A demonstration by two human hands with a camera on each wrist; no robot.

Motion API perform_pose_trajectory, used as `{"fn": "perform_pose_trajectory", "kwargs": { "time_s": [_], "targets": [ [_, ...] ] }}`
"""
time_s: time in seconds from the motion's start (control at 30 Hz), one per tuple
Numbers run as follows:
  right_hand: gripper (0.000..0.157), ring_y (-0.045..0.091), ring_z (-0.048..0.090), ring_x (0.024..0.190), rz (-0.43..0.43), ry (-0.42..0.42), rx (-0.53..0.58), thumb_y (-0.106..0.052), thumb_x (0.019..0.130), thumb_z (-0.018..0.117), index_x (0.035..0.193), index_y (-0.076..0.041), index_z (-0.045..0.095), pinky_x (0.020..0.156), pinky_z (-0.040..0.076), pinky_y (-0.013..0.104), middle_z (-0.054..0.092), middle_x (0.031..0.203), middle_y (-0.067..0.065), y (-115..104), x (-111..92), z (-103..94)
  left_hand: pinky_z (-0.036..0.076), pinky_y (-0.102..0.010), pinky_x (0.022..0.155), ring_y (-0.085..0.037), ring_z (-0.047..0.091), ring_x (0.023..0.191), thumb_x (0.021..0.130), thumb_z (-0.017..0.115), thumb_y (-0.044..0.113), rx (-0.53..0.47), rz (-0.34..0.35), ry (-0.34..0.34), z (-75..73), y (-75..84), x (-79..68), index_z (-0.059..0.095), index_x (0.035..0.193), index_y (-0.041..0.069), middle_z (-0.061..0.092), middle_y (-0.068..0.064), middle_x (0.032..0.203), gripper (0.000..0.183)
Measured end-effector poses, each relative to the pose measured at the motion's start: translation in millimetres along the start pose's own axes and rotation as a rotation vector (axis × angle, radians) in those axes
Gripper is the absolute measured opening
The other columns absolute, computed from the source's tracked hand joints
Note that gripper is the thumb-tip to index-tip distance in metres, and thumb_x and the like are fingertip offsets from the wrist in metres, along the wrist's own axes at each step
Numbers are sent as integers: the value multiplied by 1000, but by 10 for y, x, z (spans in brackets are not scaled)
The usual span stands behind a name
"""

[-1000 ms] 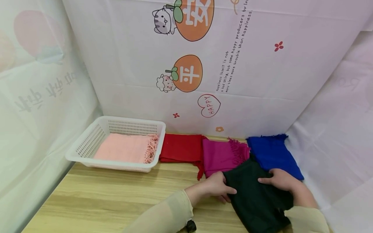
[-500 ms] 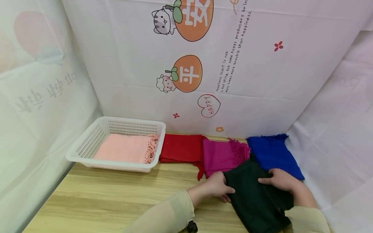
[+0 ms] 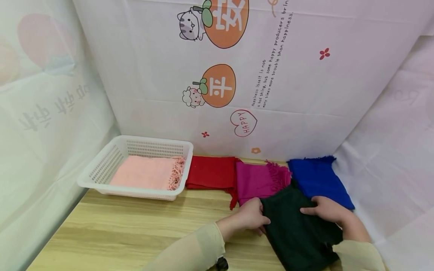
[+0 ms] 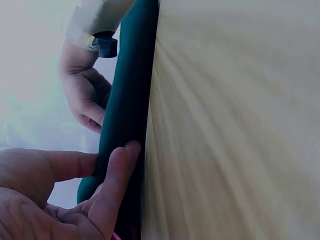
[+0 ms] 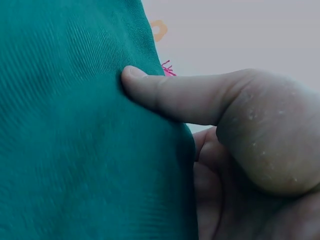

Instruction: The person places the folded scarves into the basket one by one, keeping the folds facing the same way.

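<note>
A folded dark green scarf (image 3: 300, 229) lies at the front right of the table, partly over the magenta and blue ones. My left hand (image 3: 250, 215) pinches its left edge, thumb on top. In the left wrist view, the left fingers (image 4: 114, 180) reach along the scarf's side close to the tabletop. On the opposite side my right hand (image 3: 327, 209) grips the right edge. The right wrist view shows the right thumb (image 5: 175, 95) pressing the cloth's upper face, with the other fingers behind it, partly hidden.
Behind stand folded scarves in a row: red (image 3: 211, 172), magenta (image 3: 252, 178) and blue (image 3: 320, 178). At the left, a white plastic basket (image 3: 98, 180) holds a folded pink fringed scarf (image 3: 144, 171). White printed cloth walls enclose the wooden table (image 3: 142, 226) at the back and both sides.
My left hand has shifted very slightly left at the green scarf's edge. The right hand keeps its hold, and the other scarves and the basket stay put.
</note>
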State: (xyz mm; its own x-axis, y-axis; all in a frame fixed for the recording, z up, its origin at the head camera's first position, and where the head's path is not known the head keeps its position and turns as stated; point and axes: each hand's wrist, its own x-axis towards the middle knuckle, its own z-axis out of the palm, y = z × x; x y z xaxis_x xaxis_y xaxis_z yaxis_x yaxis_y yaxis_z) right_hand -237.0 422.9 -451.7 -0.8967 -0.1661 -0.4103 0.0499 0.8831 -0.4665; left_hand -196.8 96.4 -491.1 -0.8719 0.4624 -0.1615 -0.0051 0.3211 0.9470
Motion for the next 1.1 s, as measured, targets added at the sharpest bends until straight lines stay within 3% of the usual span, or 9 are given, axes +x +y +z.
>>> {"fn": "perform_pose_trajectory", "kwargs": {
  "time_s": [0.13, 0.43, 0.67, 0.83, 1.1],
  "targets": [
    [104, 69, 39, 145, 1, -10, 33, -56, 103, 76, 153, 27, 38, 113, 44, 74, 40, 159, 49, -26, -19, 1, 61, -32, 53, -25, 74, 53, 98, 81, 1, 60, 22, 19, -61, 2, -21, 58, 87, 5, 69, -11, 67, 25],
    [107, 70, 28, 151, -22, -53, 156, -46, 104, 78, 161, 26, 24, 117, 41, 75, 26, 167, 49, -40, -35, -10, 61, -35, 52, -24, 73, 54, 99, 78, 3, 45, 21, 55, -193, -58, -38, 55, 107, 8, 69, -9, 75, 25],
    [110, 70, 21, 154, -61, -97, 258, -37, 103, 81, 164, 25, 13, 119, 39, 75, 14, 169, 51, -41, -31, -6, 60, -36, 52, -26, 69, 53, 99, 76, 6, 46, 53, 124, -303, -90, 3, 56, 115, 9, 62, -6, 94, 25],
    [111, 69, 24, 154, -81, -119, 318, -32, 103, 81, 164, 25, 8, 116, 46, 69, 12, 170, 51, -46, -26, 26, 61, -40, 51, -30, 69, 52, 101, 72, 6, -13, 62, 140, -398, -94, 28, 56, 119, 6, 63, -10, 92, 24],
    [110, 67, 27, 154, -102, -88, 347, -31, 103, 82, 164, 25, 9, 114, 50, 66, 14, 169, 51, -127, 2, 106, 62, -41, 52, -31, 69, 55, 104, 71, 9, -29, 43, 171, -544, -99, 58, 56, 131, 2, 63, -11, 105, 31]
  ]
}}
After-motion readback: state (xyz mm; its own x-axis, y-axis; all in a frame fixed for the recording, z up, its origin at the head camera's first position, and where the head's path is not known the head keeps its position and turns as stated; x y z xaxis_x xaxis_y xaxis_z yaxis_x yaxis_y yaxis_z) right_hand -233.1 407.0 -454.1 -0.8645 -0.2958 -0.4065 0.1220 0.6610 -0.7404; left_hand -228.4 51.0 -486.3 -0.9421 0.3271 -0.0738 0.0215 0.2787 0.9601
